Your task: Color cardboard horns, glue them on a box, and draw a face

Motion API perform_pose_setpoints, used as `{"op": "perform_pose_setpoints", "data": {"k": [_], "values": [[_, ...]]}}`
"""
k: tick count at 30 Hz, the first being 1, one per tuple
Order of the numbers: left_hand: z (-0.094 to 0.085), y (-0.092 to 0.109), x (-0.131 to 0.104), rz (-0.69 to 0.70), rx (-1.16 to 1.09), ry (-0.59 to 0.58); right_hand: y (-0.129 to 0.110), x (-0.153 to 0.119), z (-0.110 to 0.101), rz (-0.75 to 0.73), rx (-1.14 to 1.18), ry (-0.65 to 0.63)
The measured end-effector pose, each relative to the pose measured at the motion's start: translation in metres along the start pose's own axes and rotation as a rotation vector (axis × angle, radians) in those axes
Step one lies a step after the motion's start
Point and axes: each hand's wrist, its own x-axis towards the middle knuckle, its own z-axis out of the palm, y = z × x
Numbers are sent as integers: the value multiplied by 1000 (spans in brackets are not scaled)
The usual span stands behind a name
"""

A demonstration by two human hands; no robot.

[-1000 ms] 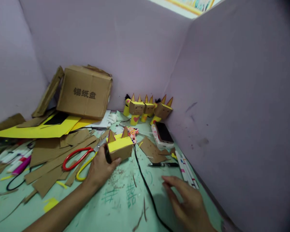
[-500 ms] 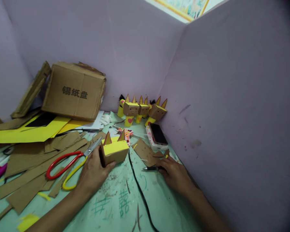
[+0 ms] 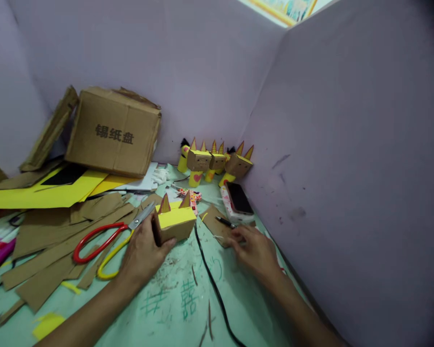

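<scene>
My left hand (image 3: 144,255) is closed around a small cardboard box (image 3: 177,231) with a yellow top and two pointed, ear-like pieces standing on it. The box rests near the table's middle. To the right, my right hand (image 3: 255,250) has its fingers curled, with a black pen (image 3: 224,221) at the fingertips. The pen's tip points up and left over a flat cardboard piece (image 3: 215,229); its rear end is partly hidden by my fingers. Open scissors (image 3: 126,226) with one red and one yellow handle lie beside my left hand.
Several yellow figures with boxy cardboard heads (image 3: 198,161) stand at the back corner. A phone (image 3: 239,197) lies on a white box. Cardboard strips (image 3: 50,260) and a large carton (image 3: 114,132) fill the left. A black cable (image 3: 213,284) crosses the table; walls (image 3: 347,168) enclose it.
The pen has moved up and away and turned, from lying level to pointing up-left. My right hand has shifted slightly with it. My left hand keeps hold of the box.
</scene>
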Motion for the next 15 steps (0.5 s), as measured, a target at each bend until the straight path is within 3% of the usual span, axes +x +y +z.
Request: {"op": "perform_pose_setpoints", "data": {"k": [2, 4, 7, 10, 15], "values": [[-1, 1, 0, 0, 3, 2, -19, -21, -3, -10, 35, -62], [-2, 2, -1, 1, -14, 3, -34, -41, -2, -22, 48, -205], [-5, 4, -2, -53, -63, -2, -42, -53, 5, -31, -19, -293], [-8, 5, -3, -112, -85, -18, -29, -43, 10, -3, -123, -280], [-8, 5, -1, -97, -94, -17, 1, -9, 5, 88, -228, -193]]}}
